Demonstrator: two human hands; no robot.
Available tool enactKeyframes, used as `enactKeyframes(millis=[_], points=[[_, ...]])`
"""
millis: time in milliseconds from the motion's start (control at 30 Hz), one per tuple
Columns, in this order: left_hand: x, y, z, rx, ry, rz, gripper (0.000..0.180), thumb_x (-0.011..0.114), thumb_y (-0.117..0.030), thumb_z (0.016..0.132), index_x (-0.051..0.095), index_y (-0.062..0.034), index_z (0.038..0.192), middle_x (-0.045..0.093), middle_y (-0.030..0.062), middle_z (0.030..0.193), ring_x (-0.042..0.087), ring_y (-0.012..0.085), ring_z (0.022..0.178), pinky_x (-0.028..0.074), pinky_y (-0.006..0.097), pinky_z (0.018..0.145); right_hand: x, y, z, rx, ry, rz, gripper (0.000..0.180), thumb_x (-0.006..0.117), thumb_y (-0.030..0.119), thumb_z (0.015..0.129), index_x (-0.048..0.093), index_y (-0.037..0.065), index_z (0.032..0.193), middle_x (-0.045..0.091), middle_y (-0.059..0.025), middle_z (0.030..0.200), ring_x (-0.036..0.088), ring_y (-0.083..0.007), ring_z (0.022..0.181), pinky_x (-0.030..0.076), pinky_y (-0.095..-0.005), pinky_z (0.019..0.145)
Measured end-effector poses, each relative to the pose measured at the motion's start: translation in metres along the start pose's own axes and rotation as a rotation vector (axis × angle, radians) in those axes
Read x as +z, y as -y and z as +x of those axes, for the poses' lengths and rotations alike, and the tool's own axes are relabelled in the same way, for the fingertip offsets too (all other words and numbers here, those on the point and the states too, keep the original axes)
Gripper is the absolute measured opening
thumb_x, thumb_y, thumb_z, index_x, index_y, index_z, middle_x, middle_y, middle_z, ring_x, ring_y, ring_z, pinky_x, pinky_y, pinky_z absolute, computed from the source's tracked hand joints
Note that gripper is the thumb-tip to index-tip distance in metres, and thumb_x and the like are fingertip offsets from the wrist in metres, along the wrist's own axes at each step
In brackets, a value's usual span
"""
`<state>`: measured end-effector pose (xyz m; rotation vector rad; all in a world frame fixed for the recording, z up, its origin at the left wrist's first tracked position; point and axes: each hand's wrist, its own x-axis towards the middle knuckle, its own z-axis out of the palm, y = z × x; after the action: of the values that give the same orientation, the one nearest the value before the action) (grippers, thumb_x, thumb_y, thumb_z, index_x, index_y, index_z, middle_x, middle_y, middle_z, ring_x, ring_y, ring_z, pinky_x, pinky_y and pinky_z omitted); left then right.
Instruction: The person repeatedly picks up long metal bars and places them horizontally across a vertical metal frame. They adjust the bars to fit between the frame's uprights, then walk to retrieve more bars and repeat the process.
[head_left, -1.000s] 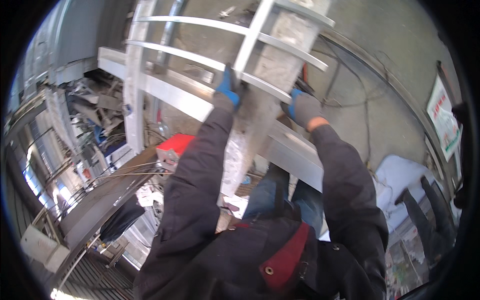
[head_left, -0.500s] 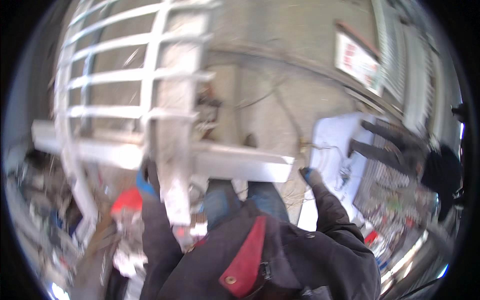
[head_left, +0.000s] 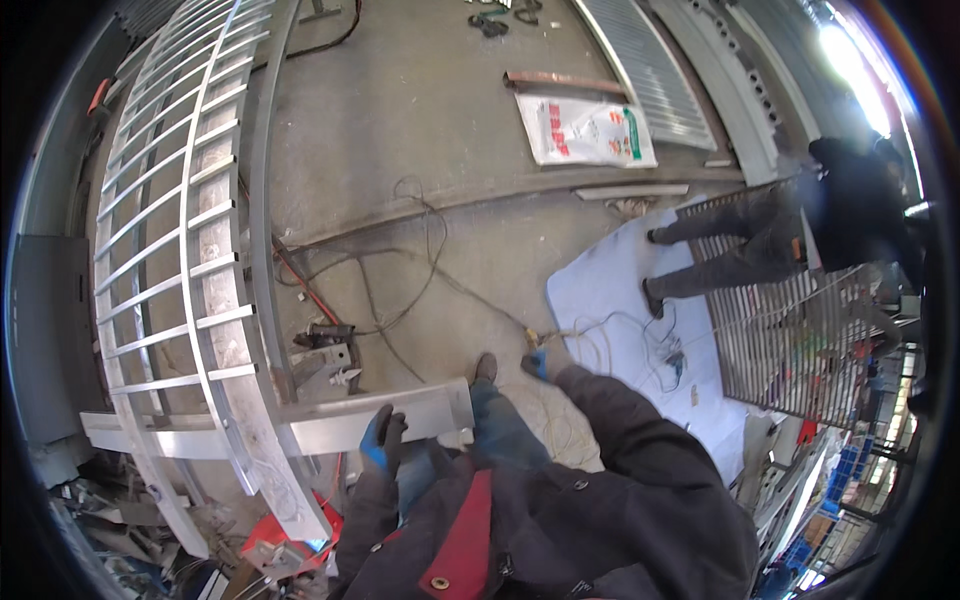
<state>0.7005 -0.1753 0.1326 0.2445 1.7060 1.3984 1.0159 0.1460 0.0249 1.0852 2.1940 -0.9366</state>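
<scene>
My left hand (head_left: 384, 440), in a blue and dark glove, rests with its fingers spread against the lower edge of a grey steel beam (head_left: 330, 425) that lies crosswise in front of me. A long metal railing (head_left: 190, 260) with many cross bars leans over that beam on the left. My right hand (head_left: 548, 362), also in a blue glove, is stretched out to the right above the concrete floor, close to thin wires (head_left: 590, 335). It is small in the picture, and its fingers are hard to make out.
Another person (head_left: 800, 225) bends over a metal grate (head_left: 790, 335) on the right, beside a pale sheet (head_left: 610, 290) on the floor. Cables (head_left: 420, 260) trail across the concrete. A printed white sack (head_left: 585, 130) lies further off. Red equipment (head_left: 290, 530) and scrap sit lower left.
Both hands were gripping the railing's bars a second ago; they have let go. My left hand dropped to the beam, my right swung out right, and my view turned toward the floor.
</scene>
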Motion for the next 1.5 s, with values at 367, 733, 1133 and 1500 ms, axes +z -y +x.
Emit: enactKeyframes(millis=[367,733,1133,1500], points=[[0.199,-0.068,0.072,0.124,0.344,0.323,0.073,0.045,0.007,0.083,0.044,-0.0088,0.154,0.062,0.0174,0.137,0.065,0.0202,0.097,0.053,0.028,0.078,-0.032,-0.151,-0.136,0.310,-0.054,0.172,0.047,0.056,0.057,0.094,0.074,0.017,0.110,0.074,-0.0162,0.106,0.071,-0.0357,0.097,0.055,-0.0442,0.084],[0.235,-0.093,0.143,0.207,0.214,0.301,0.042,0.065,-0.011,0.097,0.059,-0.0019,0.138,0.069,0.0114,0.128,0.069,0.0167,0.109,0.054,0.031,0.094,-0.108,-0.180,-0.078,0.223,0.157,0.194,0.053,0.058,0.054,0.093,0.072,0.013,0.124,0.072,-0.0179,0.121,0.067,-0.0355,0.116,0.052,-0.0454,0.098],[0.377,-0.212,0.411,0.389,0.436,0.684,0.046,0.063,-0.028,0.098,0.059,-0.0097,0.141,0.072,0.0192,0.117,0.071,0.0318,0.103,0.055,0.039,0.089,-0.361,-0.162,0.211,0.025,-0.135,0.294,0.053,0.063,0.050,0.092,0.070,0.010,0.125,0.073,-0.0179,0.118,0.070,-0.0360,0.107,0.055,-0.0437,0.092],[0.460,-0.435,0.697,-0.044,0.512,0.413,0.091,0.062,0.003,0.081,0.024,-0.0105,0.163,0.053,0.0177,0.149,0.064,0.0289,0.119,0.055,0.036,0.094,-0.538,-0.233,0.305,0.527,0.103,0.732,0.044,0.063,0.044,0.095,0.071,0.004,0.113,0.072,-0.0162,0.098,0.069,-0.0262,0.078,0.055,-0.0432,0.073]])
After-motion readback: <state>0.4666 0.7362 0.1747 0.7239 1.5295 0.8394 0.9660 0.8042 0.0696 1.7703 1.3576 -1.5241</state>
